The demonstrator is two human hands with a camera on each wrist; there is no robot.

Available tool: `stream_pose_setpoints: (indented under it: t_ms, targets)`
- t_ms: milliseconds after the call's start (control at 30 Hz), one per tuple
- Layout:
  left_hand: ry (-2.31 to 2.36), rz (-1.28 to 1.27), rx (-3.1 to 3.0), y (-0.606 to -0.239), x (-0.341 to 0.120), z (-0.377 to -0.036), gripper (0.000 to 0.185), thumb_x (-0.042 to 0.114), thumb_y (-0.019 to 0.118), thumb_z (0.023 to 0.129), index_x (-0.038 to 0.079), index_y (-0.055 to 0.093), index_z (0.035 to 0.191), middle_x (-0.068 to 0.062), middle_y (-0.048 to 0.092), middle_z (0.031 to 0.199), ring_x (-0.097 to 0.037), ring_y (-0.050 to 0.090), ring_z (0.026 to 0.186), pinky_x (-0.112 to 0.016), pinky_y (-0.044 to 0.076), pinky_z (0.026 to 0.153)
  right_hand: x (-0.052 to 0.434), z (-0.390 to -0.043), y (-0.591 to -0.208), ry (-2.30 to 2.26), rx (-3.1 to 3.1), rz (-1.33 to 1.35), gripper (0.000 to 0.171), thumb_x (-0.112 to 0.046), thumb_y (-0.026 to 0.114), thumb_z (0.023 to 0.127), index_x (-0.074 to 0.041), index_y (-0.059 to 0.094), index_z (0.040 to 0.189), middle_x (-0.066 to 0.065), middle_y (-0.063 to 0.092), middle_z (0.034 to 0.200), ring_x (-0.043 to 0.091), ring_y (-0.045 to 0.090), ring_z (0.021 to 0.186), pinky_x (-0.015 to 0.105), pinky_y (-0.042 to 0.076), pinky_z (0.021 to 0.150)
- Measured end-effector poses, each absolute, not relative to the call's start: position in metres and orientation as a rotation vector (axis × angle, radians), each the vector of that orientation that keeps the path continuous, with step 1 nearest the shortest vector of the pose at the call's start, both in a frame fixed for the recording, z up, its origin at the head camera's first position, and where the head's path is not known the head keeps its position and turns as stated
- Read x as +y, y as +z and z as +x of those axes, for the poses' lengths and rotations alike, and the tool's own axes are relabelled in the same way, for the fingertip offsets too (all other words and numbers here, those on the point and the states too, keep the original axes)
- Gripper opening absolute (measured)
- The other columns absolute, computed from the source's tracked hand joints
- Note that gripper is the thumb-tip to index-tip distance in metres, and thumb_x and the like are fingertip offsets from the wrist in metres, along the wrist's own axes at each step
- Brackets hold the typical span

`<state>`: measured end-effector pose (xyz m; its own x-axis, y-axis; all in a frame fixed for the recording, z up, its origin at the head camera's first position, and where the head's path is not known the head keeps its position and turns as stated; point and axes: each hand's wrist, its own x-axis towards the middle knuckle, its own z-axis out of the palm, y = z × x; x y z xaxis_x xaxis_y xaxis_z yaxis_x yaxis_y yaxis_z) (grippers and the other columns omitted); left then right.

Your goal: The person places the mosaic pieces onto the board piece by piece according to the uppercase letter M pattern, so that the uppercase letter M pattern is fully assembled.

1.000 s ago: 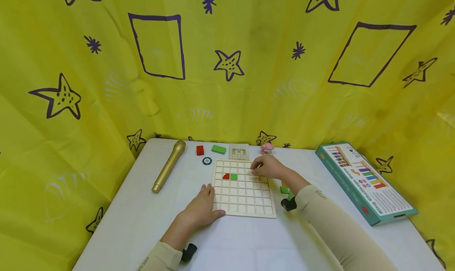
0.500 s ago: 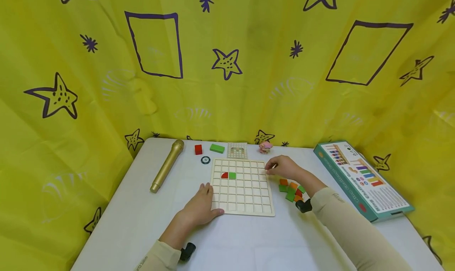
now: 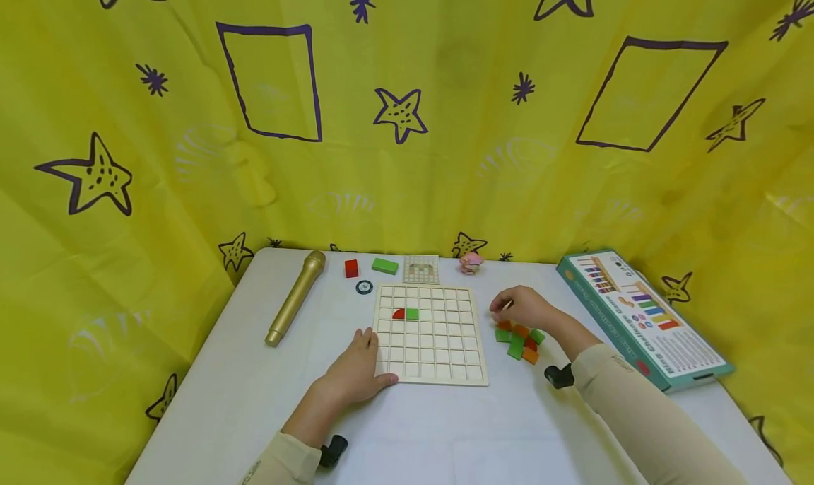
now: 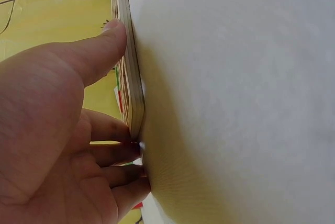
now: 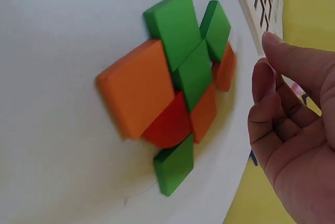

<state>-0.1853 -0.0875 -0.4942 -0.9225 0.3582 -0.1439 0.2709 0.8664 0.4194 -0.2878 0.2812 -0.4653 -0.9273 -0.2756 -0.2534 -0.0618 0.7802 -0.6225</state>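
A: Two hands in view. State of the right hand (image 3: 523, 305)?
B: Hovering just over the pile of tiles (image 3: 520, 340); fingers (image 5: 272, 101) loosely curled, holding nothing, apart from the tiles in the right wrist view.

A: Position and make-up of the pile?
B: On the white desk (image 3: 439, 428), just right of the grid board (image 3: 429, 334), near its right edge. Green, orange and red flat pieces, overlapping; a green tile (image 5: 174, 22) on top, a large orange tile (image 5: 137, 88) beside it, a red rounded piece (image 5: 168, 125) partly under both.

A: Left hand (image 3: 355, 372)?
B: Resting on the desk at the board's near left corner. Thumb (image 4: 99, 51) pressed along the board edge, fingers straight against the corner below it. No grasp around anything.

A: Board contents?
B: Two pieces seated in the second row: a red quarter-round (image 3: 398, 314) and, touching it on the right, a green square (image 3: 413, 314). Other cells bare.

A: Surroundings, outward?
B: Behind the board: small pattern card (image 3: 420, 269), green block (image 3: 384, 266), red block (image 3: 351, 268), round black disc (image 3: 364, 287), small pink figure (image 3: 471, 262). Far left: gold microphone (image 3: 295, 297), lying diagonally. Far right: teal game box (image 3: 642, 317), well apart from the pile. All round: yellow curtain (image 3: 127, 117) with purple stars and rectangles.
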Motion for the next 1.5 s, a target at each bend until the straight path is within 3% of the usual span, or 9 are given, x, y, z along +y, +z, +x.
stream_pose_setpoints:
  t_ms: [267, 1033, 1233, 1500]
  targets:
    - [0.588, 0.477, 2.817, -0.495, -0.088, -0.185, 0.093, 0.046, 0.073, 0.09, -0.015, 0.033, 0.149, -0.029, 0.029, 0.158, -0.044, 0.022, 0.148, -0.051, 0.03, 0.116, 0.294, -0.284, -0.473, -0.916, 2.61, -0.242, 0.017, -0.015, 0.076, 0.09, -0.004, 0.073, 0.103, 0.004, 0.068, 0.093, 0.02, 0.057, 0.079, 0.032, 0.051, 0.07]
    - [0.597, 0.466, 2.823, -0.495, -0.088, -0.186, 0.094, 0.045, 0.074, 0.09, -0.014, 0.033, 0.149, -0.028, 0.029, 0.158, -0.044, 0.022, 0.148, -0.051, 0.031, 0.116, 0.29, -0.283, -0.474, -0.844, 2.564, -0.258, 0.021, -0.001, 0.069, 0.09, -0.003, 0.071, 0.111, 0.005, 0.065, 0.096, 0.021, 0.055, 0.082, 0.033, 0.05, 0.074]
    - [0.599, 0.472, 2.827, -0.495, -0.089, -0.186, 0.093, 0.046, 0.074, 0.09, -0.015, 0.034, 0.148, -0.029, 0.029, 0.158, -0.044, 0.022, 0.148, -0.051, 0.031, 0.116, 0.287, -0.281, -0.473, -0.832, 2.589, -0.273, 0.018, 0.0, 0.071, 0.089, -0.005, 0.071, 0.107, 0.005, 0.064, 0.096, 0.022, 0.054, 0.086, 0.036, 0.05, 0.08]
    - [0.605, 0.509, 2.821, -0.497, -0.089, -0.186, 0.093, 0.046, 0.072, 0.091, -0.017, 0.033, 0.148, -0.031, 0.029, 0.157, -0.046, 0.023, 0.147, -0.05, 0.03, 0.116, 0.292, -0.279, -0.477, -0.787, 2.655, -0.295, 0.011, -0.003, 0.075, 0.089, -0.01, 0.075, 0.098, 0.001, 0.067, 0.09, 0.02, 0.056, 0.081, 0.036, 0.05, 0.076]
